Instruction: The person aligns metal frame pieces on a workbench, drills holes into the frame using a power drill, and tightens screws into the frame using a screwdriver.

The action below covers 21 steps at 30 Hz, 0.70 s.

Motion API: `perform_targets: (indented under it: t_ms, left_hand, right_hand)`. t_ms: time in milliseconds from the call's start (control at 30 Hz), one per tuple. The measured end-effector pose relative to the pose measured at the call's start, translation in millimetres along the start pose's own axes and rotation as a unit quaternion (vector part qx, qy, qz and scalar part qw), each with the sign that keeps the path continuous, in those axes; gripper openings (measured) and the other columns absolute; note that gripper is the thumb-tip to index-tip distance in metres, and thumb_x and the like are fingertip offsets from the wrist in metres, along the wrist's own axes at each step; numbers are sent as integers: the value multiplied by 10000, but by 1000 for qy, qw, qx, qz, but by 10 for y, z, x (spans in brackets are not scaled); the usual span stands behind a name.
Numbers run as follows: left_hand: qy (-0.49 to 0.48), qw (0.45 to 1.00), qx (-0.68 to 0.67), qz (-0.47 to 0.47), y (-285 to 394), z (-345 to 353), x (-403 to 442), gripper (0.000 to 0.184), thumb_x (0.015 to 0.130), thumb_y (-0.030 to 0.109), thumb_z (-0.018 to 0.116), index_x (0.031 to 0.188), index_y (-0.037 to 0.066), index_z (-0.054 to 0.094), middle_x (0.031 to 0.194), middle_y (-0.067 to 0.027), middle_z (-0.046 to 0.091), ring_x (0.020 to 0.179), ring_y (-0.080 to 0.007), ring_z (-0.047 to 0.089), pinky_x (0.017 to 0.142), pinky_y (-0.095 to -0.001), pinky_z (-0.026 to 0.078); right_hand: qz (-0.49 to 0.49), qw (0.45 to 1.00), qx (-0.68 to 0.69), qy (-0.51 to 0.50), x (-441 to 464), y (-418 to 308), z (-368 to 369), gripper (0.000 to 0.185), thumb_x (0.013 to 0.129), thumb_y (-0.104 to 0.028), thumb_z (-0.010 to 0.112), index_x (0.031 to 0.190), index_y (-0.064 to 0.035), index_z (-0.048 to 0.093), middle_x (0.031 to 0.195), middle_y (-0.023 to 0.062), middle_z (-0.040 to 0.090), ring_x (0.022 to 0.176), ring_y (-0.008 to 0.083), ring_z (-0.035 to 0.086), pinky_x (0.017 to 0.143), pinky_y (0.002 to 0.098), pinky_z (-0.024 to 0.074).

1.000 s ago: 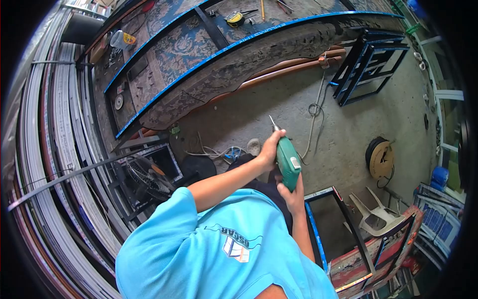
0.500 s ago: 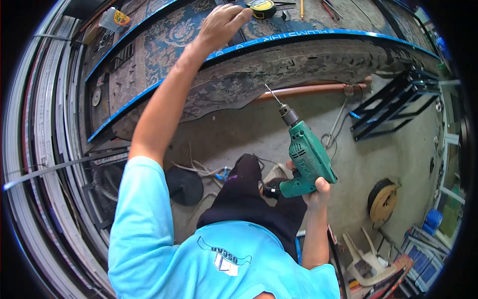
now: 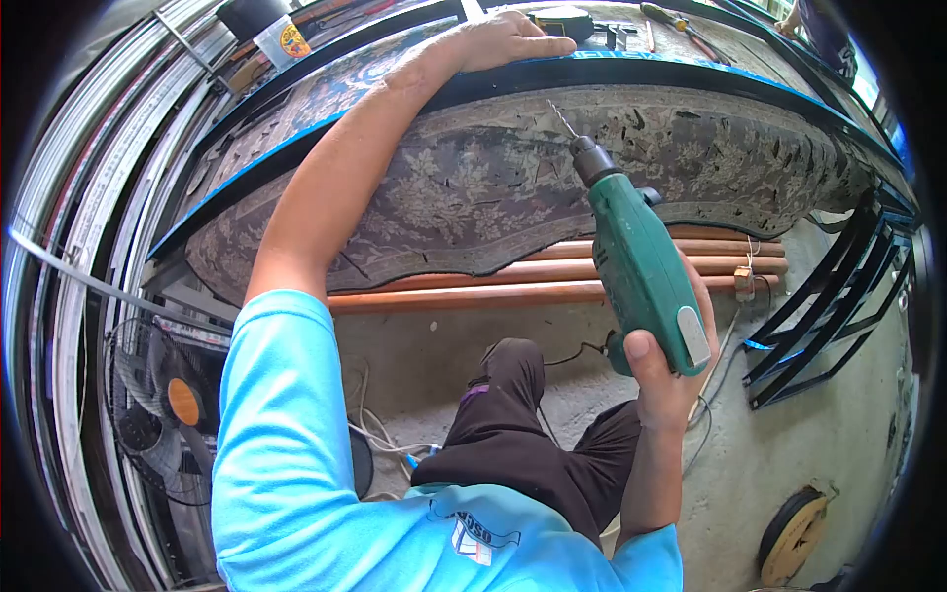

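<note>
While left hand point(image 3: 503, 41) stretches over frame point(image 3: 641, 74), right hand point(image 3: 665, 393) wraps round drill point(image 3: 641, 252); left grip unclear.

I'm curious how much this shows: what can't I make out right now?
All in the head view:
- Right hand: fingers partly hidden by the green drill.
- Blue-edged frame: the stretch under the left hand, covered by it.
- Person at upper right: mostly cut off by the edge.

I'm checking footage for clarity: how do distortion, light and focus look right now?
Head view: wide-angle distortion bows the metal bars; corners are black. Head view: the floor beside the pipes is shadowed, and daylight glares at upper right. Head view: the drill looks fairly sharp.
</note>
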<state>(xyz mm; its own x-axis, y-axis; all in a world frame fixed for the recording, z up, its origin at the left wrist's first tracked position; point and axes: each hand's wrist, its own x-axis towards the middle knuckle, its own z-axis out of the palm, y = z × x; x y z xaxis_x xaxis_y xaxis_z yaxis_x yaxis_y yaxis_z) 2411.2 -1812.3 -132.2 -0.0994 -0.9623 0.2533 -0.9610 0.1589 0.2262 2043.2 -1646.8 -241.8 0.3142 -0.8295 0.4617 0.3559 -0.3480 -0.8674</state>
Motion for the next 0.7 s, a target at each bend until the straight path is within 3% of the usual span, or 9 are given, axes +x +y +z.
perform_targets:
  t_ms: [100,200,300,333,467,533,633,667,700]
  left_hand:
    - [91,995,-15,47,31,-29,-29,817,826,788,586,914,-1,782,690,-110,651,697,-213,641,649,-382,500]
    - [-47,996,-18,-68,405,-281,-213,842,810,796,589,1040,9,778,944,-193,731,956,-280,707,874,-416,536]
    - [31,999,-40,3,312,-195,-223,827,813,791,595,995,7,784,828,-154,715,837,-255,697,784,-414,541]
    - [62,996,-56,34,284,-148,-212,804,815,782,605,921,6,789,694,-107,663,705,-214,647,675,-403,514]
    - [8,998,-58,33,236,-210,-161,796,820,783,601,870,12,792,617,-81,613,639,-188,597,627,-397,486]
    - [11,997,-57,45,183,-205,-141,805,825,793,579,856,15,786,637,-91,622,647,-194,600,626,-409,488]
    - [52,998,-29,33,125,-171,-118,831,882,807,450,835,36,755,762,-121,666,750,-221,628,703,-427,515]
    - [43,994,-98,32,84,-193,-130,836,905,801,392,871,49,756,845,-133,686,828,-234,640,771,-428,515]
    - [35,985,-166,31,82,-226,-141,847,928,795,333,906,61,756,929,-144,707,906,-247,653,839,-428,516]
  right_hand:
    - [-15,1000,5,-3,-1,9,83,876,797,-367,841,1445,57,431,1308,188,600,1175,251,627,978,358,515]
    - [-67,996,-51,-23,90,-89,195,807,794,-264,825,1429,59,446,1216,191,653,1093,241,672,921,347,539]
    - [-101,987,-122,-36,242,-167,316,757,771,-179,793,1404,71,463,1093,194,699,992,228,709,863,338,558]
    - [-90,987,-132,-35,282,-184,380,729,754,-147,768,1382,83,477,1029,207,713,936,238,726,829,344,569]
    - [-101,980,-169,-41,409,-235,542,715,753,-172,773,1360,86,498,1035,222,712,934,259,731,822,351,573]
    - [-46,981,-182,-49,422,-285,600,677,767,-130,740,1373,61,507,1062,158,694,954,173,682,860,303,538]
    - [-60,975,-209,-49,420,-285,627,676,764,-132,742,1367,67,508,1045,158,707,937,175,690,851,309,545]
    - [-61,974,-213,-46,417,-276,637,676,764,-132,742,1367,67,508,1045,158,707,937,175,690,851,309,545]
    - [-69,973,-217,-43,420,-267,644,694,751,-174,761,1348,78,515,1056,213,702,948,247,711,837,347,562]
